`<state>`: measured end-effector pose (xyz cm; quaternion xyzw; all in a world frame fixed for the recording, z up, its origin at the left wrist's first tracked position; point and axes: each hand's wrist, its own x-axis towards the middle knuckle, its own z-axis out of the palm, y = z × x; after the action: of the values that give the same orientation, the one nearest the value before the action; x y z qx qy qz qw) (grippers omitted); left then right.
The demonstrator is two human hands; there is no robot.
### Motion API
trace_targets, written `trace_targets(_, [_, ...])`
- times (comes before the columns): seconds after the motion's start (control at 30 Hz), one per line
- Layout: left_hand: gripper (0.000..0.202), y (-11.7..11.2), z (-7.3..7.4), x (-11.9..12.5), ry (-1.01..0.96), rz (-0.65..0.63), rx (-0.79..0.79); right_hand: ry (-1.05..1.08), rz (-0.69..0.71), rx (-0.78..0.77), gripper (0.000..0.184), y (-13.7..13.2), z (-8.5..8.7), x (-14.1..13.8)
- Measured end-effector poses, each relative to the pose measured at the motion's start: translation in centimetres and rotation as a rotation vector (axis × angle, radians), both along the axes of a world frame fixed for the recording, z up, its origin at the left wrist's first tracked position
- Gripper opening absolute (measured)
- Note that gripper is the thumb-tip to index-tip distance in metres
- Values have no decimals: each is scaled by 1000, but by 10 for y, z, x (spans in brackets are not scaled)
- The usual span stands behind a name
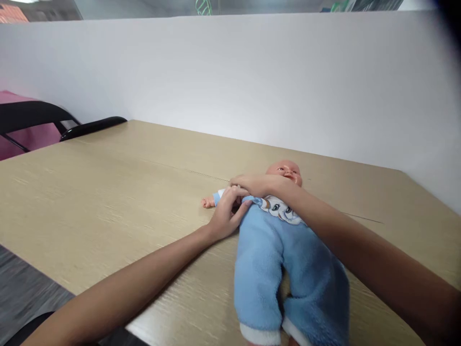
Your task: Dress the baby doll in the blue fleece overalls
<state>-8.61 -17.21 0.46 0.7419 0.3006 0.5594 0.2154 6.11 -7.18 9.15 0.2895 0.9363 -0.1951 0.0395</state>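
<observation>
Doll (284,240) could skid across the table (137,192) if the left hand (226,214), thumb and fingers parted, tugs while the right hand (256,183), its grip hidden, slips.

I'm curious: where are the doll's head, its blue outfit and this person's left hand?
Doll's head (287,169): head view, between the eyes.
Blue outfit (275,240): head view, on the front, about the waist.
Left hand (224,215): head view, on the back of the hand.
</observation>
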Motion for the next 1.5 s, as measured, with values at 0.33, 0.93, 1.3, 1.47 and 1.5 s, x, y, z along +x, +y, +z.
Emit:
trace_targets(0.33, [10,-5,-4,-1,-67,-39,-11,271,-250,75,21,-22,5,17])
trace_targets(0.93, [25,-10,-4,7,-333,46,-279,623,-275,-95,31,-38,-14,52])
trace_targets(1.3, [42,7,-7,15,-686,-195,-765,451,-509,-133,38,-81,-5,69])
trace_targets(1.47, [53,20,-8,16,-714,-223,-841,668,-574,-268,39,-84,-16,68])
trace_targets(1.5, [51,21,-8,13,-665,-221,-817,727,-590,-329,39,-84,-18,69])
